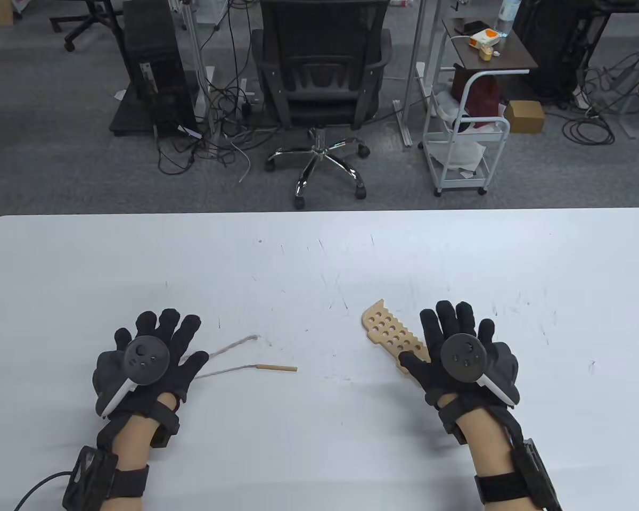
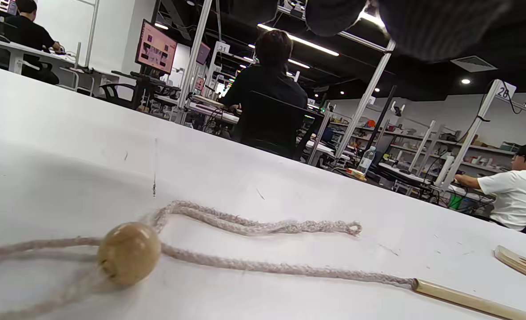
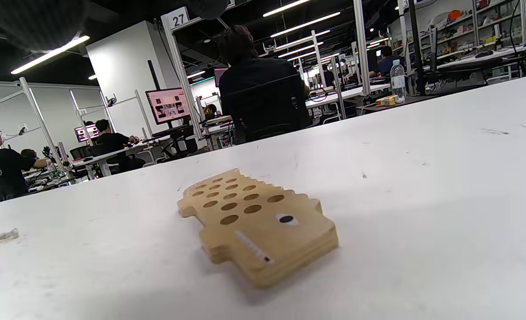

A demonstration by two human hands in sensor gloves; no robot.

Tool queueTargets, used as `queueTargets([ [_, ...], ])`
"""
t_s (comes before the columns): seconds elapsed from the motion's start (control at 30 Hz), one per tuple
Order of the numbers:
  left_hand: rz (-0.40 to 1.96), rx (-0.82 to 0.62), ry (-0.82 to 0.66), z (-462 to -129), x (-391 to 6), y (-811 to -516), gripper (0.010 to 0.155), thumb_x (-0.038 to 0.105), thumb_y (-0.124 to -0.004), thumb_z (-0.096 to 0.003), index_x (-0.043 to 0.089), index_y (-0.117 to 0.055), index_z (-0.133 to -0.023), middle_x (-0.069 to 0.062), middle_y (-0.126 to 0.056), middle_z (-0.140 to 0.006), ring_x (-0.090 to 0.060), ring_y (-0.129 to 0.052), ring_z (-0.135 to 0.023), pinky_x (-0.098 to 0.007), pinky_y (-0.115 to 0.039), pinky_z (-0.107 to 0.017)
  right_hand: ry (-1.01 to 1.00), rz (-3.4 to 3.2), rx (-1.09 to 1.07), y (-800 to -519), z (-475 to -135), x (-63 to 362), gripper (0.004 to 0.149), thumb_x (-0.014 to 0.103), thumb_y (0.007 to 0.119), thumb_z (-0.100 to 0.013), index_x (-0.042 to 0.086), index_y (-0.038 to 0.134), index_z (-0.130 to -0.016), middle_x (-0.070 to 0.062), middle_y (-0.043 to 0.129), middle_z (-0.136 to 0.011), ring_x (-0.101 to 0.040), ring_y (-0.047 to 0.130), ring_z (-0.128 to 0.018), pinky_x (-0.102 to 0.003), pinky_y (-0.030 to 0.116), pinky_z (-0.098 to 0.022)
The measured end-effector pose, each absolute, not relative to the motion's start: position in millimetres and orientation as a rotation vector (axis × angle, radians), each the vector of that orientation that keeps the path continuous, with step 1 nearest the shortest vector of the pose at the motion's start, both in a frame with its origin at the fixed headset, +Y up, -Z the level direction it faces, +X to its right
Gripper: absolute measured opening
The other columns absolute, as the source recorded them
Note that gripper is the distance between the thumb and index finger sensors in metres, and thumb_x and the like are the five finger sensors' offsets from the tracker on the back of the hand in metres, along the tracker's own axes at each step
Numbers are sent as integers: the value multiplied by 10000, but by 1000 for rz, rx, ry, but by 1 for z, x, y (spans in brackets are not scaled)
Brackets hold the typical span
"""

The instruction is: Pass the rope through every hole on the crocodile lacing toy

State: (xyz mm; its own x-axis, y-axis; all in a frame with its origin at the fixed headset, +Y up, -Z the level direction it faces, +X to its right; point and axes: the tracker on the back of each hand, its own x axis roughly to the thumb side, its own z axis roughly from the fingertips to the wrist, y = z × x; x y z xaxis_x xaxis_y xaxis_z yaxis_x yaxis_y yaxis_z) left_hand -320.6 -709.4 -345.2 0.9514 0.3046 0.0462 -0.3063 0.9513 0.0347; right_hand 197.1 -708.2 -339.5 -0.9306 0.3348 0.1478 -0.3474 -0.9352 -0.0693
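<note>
A flat wooden crocodile lacing board (image 1: 391, 334) (image 3: 249, 218) with several holes lies on the white table (image 1: 319, 255), its head end under my right hand (image 1: 458, 346). That hand lies flat above it with fingers spread. A grey rope (image 1: 229, 359) (image 2: 263, 262) with a wooden needle tip (image 1: 277, 367) (image 2: 467, 301) and a round wooden bead (image 2: 129, 253) lies beside my left hand (image 1: 152, 354), which rests flat and covers part of the rope. Neither hand grips anything.
A black office chair (image 1: 319, 80) stands behind the table's far edge, with a white trolley (image 1: 466, 133) to its right and a computer tower (image 1: 154, 69) to its left. People sit at desks in the background of the wrist views.
</note>
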Motion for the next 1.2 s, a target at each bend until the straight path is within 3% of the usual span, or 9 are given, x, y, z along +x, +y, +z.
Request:
queueTargets([
  [1.13, 300, 19, -55, -344, -313, -713, 731, 650, -738, -406, 528, -480, -1079, 70, -343, -1225, -335, -220, -1152, -652, -135, -766, -89, 2798, 223, -704, -334, 189, 878, 695, 694, -450, 234, 311, -1092, -109, 198, -1178, -443, 69, -1029, -637, 56, -634],
  [1.2, 298, 17, -57, -344, -313, -713, 731, 652, -737, -407, 530, -477, -1079, 72, -344, -1225, -333, -221, -1153, -651, -135, -767, -84, 2798, 224, -705, -334, 188, 923, 693, 704, -448, 205, 246, -1084, -128, 201, -1174, -449, 76, -1028, -638, 77, -646],
])
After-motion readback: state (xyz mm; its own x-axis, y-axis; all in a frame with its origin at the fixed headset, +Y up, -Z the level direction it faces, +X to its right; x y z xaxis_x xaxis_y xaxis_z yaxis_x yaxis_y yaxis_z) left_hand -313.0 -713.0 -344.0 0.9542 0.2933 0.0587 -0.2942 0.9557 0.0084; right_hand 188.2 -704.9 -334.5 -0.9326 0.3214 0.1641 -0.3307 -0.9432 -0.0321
